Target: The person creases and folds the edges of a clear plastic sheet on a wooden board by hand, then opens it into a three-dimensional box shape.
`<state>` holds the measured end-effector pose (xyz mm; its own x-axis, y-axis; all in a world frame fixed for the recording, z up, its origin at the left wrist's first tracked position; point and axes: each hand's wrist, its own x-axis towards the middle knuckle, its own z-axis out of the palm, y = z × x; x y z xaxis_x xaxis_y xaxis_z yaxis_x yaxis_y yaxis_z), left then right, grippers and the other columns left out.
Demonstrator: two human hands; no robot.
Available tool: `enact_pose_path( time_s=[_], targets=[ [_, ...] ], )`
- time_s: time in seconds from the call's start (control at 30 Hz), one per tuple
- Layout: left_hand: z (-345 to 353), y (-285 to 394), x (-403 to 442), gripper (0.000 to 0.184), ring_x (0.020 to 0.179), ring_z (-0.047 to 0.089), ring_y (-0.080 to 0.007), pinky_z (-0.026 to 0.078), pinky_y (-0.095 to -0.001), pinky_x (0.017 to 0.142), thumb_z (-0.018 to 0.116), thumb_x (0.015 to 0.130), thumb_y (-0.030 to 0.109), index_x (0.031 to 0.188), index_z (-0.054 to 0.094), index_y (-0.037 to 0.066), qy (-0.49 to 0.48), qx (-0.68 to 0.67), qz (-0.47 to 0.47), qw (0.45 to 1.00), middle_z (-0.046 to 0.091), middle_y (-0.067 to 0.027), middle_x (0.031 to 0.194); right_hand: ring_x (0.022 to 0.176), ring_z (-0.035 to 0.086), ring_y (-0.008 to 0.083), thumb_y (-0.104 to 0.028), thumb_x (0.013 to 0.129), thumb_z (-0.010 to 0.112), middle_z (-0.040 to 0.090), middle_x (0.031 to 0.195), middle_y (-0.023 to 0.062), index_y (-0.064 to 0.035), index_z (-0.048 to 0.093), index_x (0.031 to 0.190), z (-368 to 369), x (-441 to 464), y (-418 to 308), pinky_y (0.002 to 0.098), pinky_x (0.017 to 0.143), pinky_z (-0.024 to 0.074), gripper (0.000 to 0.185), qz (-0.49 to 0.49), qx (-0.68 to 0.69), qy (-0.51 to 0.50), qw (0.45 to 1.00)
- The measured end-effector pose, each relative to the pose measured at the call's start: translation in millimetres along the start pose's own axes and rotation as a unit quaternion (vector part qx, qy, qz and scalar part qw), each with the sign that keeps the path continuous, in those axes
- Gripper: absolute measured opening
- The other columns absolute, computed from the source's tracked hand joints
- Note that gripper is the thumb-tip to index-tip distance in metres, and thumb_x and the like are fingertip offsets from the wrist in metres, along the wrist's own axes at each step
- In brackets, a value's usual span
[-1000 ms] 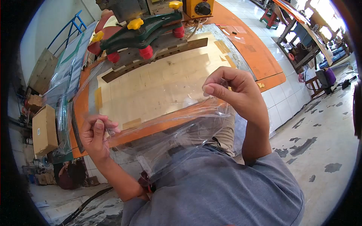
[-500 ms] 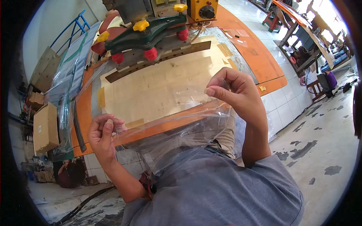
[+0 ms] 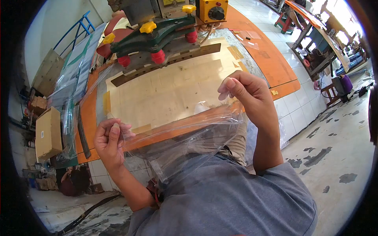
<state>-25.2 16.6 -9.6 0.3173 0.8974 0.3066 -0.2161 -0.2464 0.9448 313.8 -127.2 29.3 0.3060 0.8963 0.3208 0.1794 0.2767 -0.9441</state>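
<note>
A clear plastic sheet (image 3: 185,137) hangs in loose folds in front of my body, stretched between both hands. At its left end my left hand (image 3: 111,143) is closed, thumb pressed to the fingers, pinching the sheet near the table's front edge. My right hand (image 3: 250,92) is raised higher, its thumb and fingers closed at the sheet's right end; the exact grip on the thin film is hard to make out. Beyond the sheet lies a pale board (image 3: 165,96) with tape at its edges, on the orange table (image 3: 271,63).
Over the board's back stands a press with a dark green head (image 3: 153,39), yellow knobs (image 3: 148,27) and a long metal bar (image 3: 169,63). A yellow control box (image 3: 213,11) sits behind. A cardboard box (image 3: 48,133) is at left. Someone (image 3: 75,181) is low at left.
My right thumb has shifted upward and the fingers have changed position slightly. My left hand has moved a little to the right. The sheet still hangs between them.
</note>
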Motion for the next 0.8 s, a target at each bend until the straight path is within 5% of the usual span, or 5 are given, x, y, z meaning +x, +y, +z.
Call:
enact_pose_path(
  time_s=[0.63, 0.8],
  targets=[
    [-6.6, -0.3, -2.6, 0.021, 0.071, 0.072, -0.0197, 0.061, -0.0289, 0.064, 0.063, 0.102, 0.014, 0.113, 0.063, -0.003, -0.002, -0.001, -0.026, 1.0, 0.074, -0.0176, 0.094, 0.087, 0.067, 0.0112, -0.015, 0.097, 0.073, 0.072, 0.093, 0.0055, 0.0028, 0.07, 0.102, -2.9, -2.4, -3.2, 0.026, 0.081, 0.0519, 0.019, 0.063, 0.103, -0.005, 0.993],
    [-2.5, -2.4, -3.2, 0.019, 0.071, 0.072, -0.0198, 0.061, -0.0282, 0.066, 0.061, 0.103, 0.012, 0.114, 0.063, -0.004, 0.005, -0.013, -0.053, 0.999, 0.074, -0.0176, 0.095, 0.084, 0.066, 0.0106, -0.021, 0.101, 0.067, 0.073, 0.09, 0.0057, 0.0017, 0.071, 0.102, -6.1, -3.0, 0.4, 0.0252, 0.077, 0.0491, 0.023, 0.039, 0.041, -0.001, 0.998]
  ],
)
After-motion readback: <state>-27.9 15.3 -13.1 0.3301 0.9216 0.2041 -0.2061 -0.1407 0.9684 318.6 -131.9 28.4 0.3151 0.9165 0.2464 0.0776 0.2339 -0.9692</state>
